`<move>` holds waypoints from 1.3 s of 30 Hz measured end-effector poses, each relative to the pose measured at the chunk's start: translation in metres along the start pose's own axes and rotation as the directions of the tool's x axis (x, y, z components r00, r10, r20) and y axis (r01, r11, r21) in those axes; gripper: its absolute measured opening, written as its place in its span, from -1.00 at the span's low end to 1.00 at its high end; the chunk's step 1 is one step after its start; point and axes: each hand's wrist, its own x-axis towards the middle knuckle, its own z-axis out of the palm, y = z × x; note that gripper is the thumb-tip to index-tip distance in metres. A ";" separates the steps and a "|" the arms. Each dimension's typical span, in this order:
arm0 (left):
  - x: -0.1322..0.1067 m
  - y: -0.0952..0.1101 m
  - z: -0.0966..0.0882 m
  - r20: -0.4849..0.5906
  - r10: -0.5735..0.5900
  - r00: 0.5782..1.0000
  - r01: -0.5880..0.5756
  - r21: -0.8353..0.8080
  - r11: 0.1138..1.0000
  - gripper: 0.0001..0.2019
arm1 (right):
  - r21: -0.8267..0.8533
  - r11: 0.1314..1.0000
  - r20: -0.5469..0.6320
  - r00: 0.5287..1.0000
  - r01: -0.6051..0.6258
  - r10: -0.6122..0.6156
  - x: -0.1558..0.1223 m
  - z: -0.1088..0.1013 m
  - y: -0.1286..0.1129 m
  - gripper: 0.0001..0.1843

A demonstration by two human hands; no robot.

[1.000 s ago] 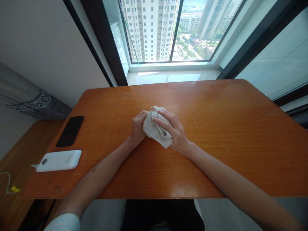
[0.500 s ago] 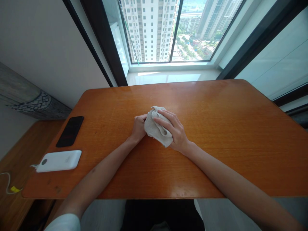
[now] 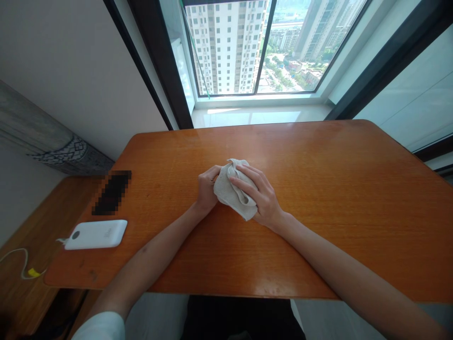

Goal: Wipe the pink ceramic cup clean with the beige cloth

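Note:
A small off-white cloth [image 3: 231, 192] is bunched up in the middle of the orange wooden table [image 3: 318, 189]. My right hand [image 3: 260, 196] lies over it, fingers curled round its right side and top. My left hand [image 3: 207, 189] is closed on the cloth's left edge, knuckles facing me. Both forearms rest on the table and reach back toward me.
A white power bank [image 3: 96, 234] with a cable lies near the table's left front corner. Behind it is a dark, blurred-out flat object [image 3: 112, 192]. A lower wooden surface [image 3: 21, 264] sits to the left; a large window [image 3: 255, 47] stands beyond the far edge.
Both hands keep hold of the cloth and have barely moved. The camera has shifted slightly, so everything sits a little right and lower in view.

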 end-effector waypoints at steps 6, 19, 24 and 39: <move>0.002 -0.003 0.001 0.054 -0.211 0.976 0.217 -0.135 0.967 -0.76 | -0.018 1.000 0.016 1.000 0.010 -0.009 0.001 0.001 -0.002 -0.26; 0.008 0.005 -0.110 0.174 -0.258 0.950 0.166 0.417 0.893 -0.31 | 0.031 0.996 -0.041 0.996 -0.078 0.079 -0.003 0.000 0.004 -0.25; -0.026 -0.039 -0.266 -0.432 -0.267 0.861 0.506 0.681 0.530 0.26 | 0.056 0.993 -0.054 0.993 -0.106 0.109 -0.005 0.004 0.003 -0.25; -0.054 -0.036 -0.286 -0.402 -0.232 0.886 0.461 0.817 0.345 0.03 | 0.069 0.992 -0.066 0.992 -0.104 0.108 -0.006 0.003 0.003 -0.25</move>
